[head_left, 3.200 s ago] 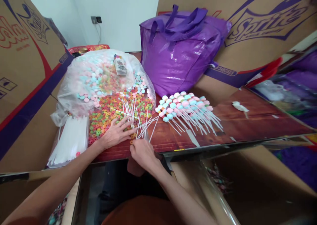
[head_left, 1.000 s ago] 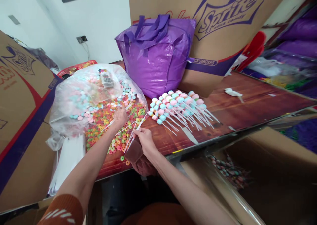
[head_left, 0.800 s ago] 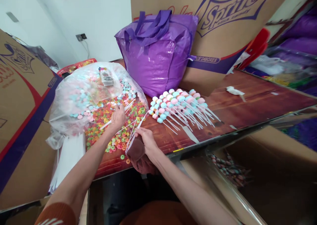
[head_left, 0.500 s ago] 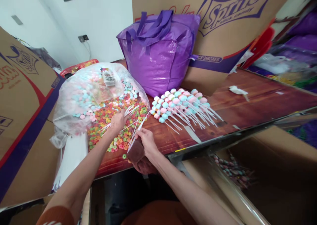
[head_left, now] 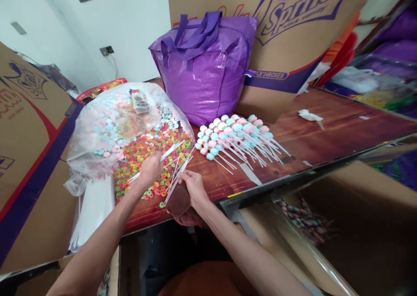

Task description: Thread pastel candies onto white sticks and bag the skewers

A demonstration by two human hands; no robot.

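Several thin white sticks (head_left: 171,151) are gripped in my left hand (head_left: 151,167), which is closed just above the loose ring candies (head_left: 143,150). My right hand (head_left: 193,185) pinches another bunch of white sticks (head_left: 176,176) that fan out up and down from the fingers. Below it, a brown cloth-like bundle (head_left: 178,201) sits at the table edge against the hand; what it is I cannot make out. To the right lies a stack of candy skewers (head_left: 228,135), pink, blue and white candies on white sticks.
A clear plastic bag (head_left: 81,135) of candies lies open behind the rings. White sticks (head_left: 93,213) lie in a pile at the left. A purple bag (head_left: 202,78) and large cartons (head_left: 280,35) stand behind. A paper scrap (head_left: 311,116) rests on the table (head_left: 345,113).
My left hand has moved slightly down and left with its sticks. The sticks in my right hand have spread a little. The whole view has shifted slightly.
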